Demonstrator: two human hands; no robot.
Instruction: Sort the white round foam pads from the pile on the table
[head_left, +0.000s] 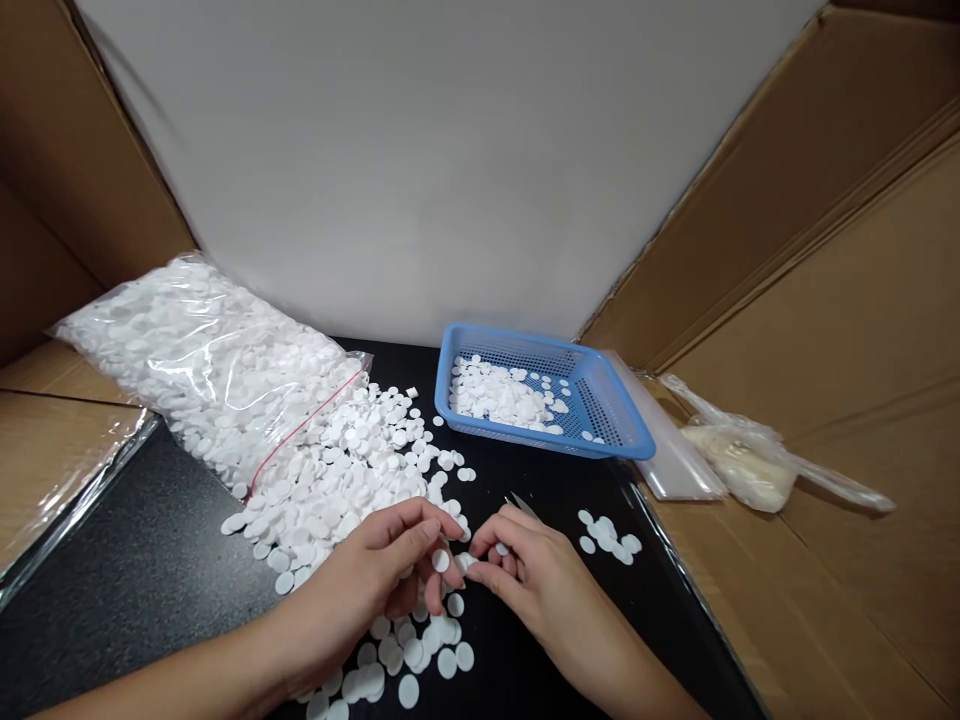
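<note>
My left hand (pixel 379 580) hovers over a heap of small white discs (pixel 341 470) on the black tabletop, its fingers curled and pinching one white disc (pixel 440 560). My right hand (pixel 529 580) meets it from the right, fingers closed on metal tweezers (pixel 519 503) whose tips stick out above the hand; a white disc shows between its fingers. More loose discs (pixel 409 655) lie under both hands.
An open clear bag full of discs (pixel 195 360) lies at the left. A blue mesh basket (pixel 622 425) with discs in it stands behind. A small group of discs (pixel 609 538) lies right of my hands. Cardboard walls surround the table; a plastic bag (pixel 739 460) rests right.
</note>
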